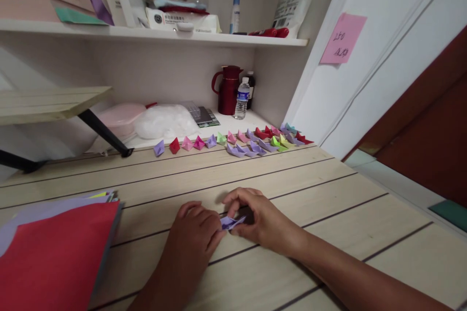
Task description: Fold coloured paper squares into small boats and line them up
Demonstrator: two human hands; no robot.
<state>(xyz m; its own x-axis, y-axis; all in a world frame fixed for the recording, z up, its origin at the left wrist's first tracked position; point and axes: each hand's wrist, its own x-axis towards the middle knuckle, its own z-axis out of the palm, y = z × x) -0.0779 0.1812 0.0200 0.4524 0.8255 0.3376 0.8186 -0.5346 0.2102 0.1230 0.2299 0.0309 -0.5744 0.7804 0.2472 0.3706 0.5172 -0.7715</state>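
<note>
A small purple folded paper boat (232, 222) is between my two hands, just over the wooden table (314, 189). My left hand (195, 233) closes on the boat's left end, its fingers curled and partly hiding it. From the other side, my right hand (259, 218) pinches the right end, with thumb below and fingers arched above. Along the table's far edge stands a row of folded paper boats in several colours, among them a red boat (174, 146), a pink boat (187, 144) and a purple boat (159, 148).
Red paper (65, 252) tops a stack of coloured sheets at the left. Behind the boats are a clear plastic bag (166, 121), a water bottle (242, 99) and a dark red jug (229, 90). A shelf (153, 34) runs above; a small raised stand (54, 102) is at left.
</note>
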